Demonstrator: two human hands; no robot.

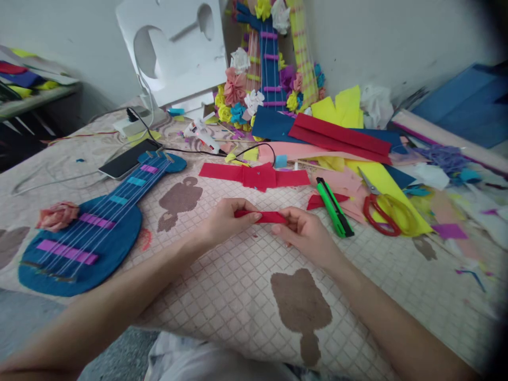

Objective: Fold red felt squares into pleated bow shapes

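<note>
Between my two hands a narrow strip of red crepe paper point(270, 217) is stretched sideways, just above the patterned tablecloth. My left hand point(230, 219) pinches its left end between thumb and fingers. The right end is pinched in my right hand point(305, 230). Just beyond lies a longer red paper band point(222, 172) with a wider red piece point(259, 177) across its middle. A green utility knife point(334, 207) rests to the right of my right hand, beside a small red scrap point(315, 201).
At left lies a blue paper guitar point(119, 233) with a pink paper flower point(59, 216), near a phone point(129, 160). A glue gun point(203, 136) stands behind. Red-and-yellow-handled scissors point(383, 214) and folded red paper point(341, 138) lie right, among scraps. Decorated guitars point(272, 74) lean against the wall.
</note>
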